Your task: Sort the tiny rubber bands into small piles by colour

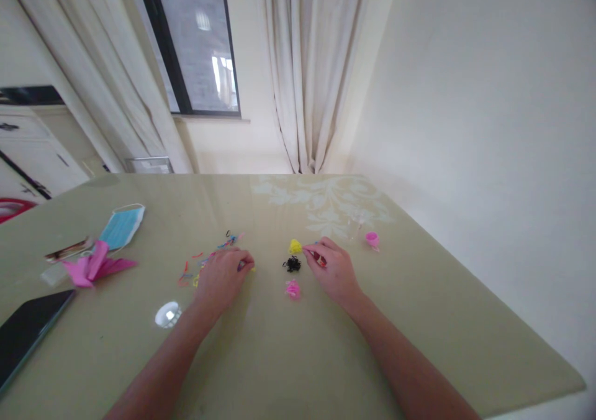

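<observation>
My left hand [222, 277] rests palm down over a loose spread of mixed-colour small rubber bands [228, 241]. Its thumb and fingers are drawn together, with bits of purple and yellow showing by the tips; what they grip is too small to make out. To the right, my right hand [334, 269] pinches thumb against forefinger beside a yellow rubber band pile [295, 246]. Red bands [320, 260] show under its curled fingers, and I cannot tell if they are held. A black pile [292, 264] and a pink pile [293, 290] lie between my hands.
A pink cup-shaped piece [372, 240] and a clear container [354, 226] stand at the right. On the left lie a pink folded paper crane [95, 266], a blue face mask [123, 226], a phone [32, 327] and a clear shiny dome [168, 314]. The wall [503, 159] borders the table's right side.
</observation>
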The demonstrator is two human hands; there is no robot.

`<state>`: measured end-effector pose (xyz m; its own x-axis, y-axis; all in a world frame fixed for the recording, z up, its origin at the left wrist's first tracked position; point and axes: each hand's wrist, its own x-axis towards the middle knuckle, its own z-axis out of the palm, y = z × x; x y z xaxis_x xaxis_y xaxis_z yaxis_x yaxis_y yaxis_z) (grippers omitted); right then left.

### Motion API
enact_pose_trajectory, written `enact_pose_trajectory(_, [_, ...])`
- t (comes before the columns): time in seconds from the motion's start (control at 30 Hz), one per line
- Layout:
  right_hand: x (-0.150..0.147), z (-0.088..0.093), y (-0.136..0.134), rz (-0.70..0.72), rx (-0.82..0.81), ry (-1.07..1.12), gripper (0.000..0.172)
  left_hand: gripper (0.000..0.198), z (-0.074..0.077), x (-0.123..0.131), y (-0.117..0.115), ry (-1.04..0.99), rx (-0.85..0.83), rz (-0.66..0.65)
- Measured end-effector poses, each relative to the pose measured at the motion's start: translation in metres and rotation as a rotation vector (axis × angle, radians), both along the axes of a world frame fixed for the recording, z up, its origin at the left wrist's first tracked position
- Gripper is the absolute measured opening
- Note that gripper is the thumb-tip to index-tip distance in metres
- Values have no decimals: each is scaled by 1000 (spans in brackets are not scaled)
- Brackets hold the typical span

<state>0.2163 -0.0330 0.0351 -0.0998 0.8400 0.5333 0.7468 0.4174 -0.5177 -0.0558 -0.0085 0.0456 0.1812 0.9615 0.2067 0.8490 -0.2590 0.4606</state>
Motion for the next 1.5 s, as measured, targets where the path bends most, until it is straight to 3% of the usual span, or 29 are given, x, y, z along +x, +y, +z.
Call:
enact_pose_trajectory(0.1, [-1, 0, 0, 4, 3, -6, 20, 15, 7, 2, 0, -261, -12, 11])
enact_pose_trajectory(0.27, [-2, 1, -2, 6, -4, -19, 23, 29, 21, 18, -15, -987, -204, -166])
enact_pose_trajectory(0.43, [-4, 2, -5, 23, 2, -50, 23, 28, 29, 33, -36, -1281, -322, -291])
enact_pose_trajectory(0.8, [-4, 3, -7, 44, -1, -73, 23, 36, 34, 41, -43, -1358, -458, -285])
enact_pose_trajectory(1.27, [-9, 10, -14, 70, 31, -27, 25, 29, 26, 41, -41, -1328, -451, -305])
enact_pose_trajectory(1.4, [-15, 22, -22, 135, -29, 168, 25, 27, 24, 42, -39, -1217, -399, -279])
enact_pose_trajectory(1.5, [-18, 30, -28, 233, -213, 444, 33, 20, 21, 44, -37, -1006, -256, -247])
